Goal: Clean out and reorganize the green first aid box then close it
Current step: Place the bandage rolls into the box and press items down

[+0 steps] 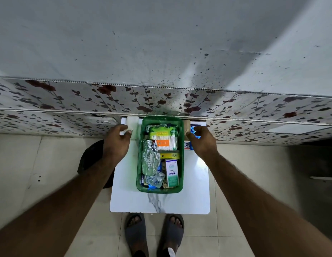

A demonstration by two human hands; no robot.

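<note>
Box: the open green plastic first aid box (pixel 181 164) sits lidless on the white marble-patterned worktop (pixel 195 191), its far end close to the floral-tiled wall (pixel 68 101).
Contents, far end of the box: a green-and-white pack of cotton buds (pixel 164 139) with an orange label.
Contents, left side of the box: a crumpled silver foil sachet (pixel 150 158) lying lengthwise.
Contents, middle of the box: a flat yellow item (pixel 169 155) laid across, just nearer than the cotton buds.
Contents, near end of the box: a white-and-green upright-printed carton (pixel 172 172) on the right side, with clear blister strips of tablets (pixel 155 179) to its left.
Left hand: the left hand (pixel 118 139) is just left of the box's far corner, outside the rim, fingers curled around a white rectangular block (pixel 131 124) that lies against the box's left side; whether it grips or only rests on it I cannot tell.
Right hand: the right hand (pixel 202 140) is just right of the box's far corner, outside the rim, fingers closed on a small bright blue item (pixel 194 131).
Beside the box, right: a tan roll (pixel 186 126) at the far corner, and a white-and-blue carton (pixel 187 145) partly under the right hand.
Floor: beige tiles (pixel 50 164); two feet in grey slide sandals (pixel 136 234) stand at the worktop's near edge, straight out from the box.
</note>
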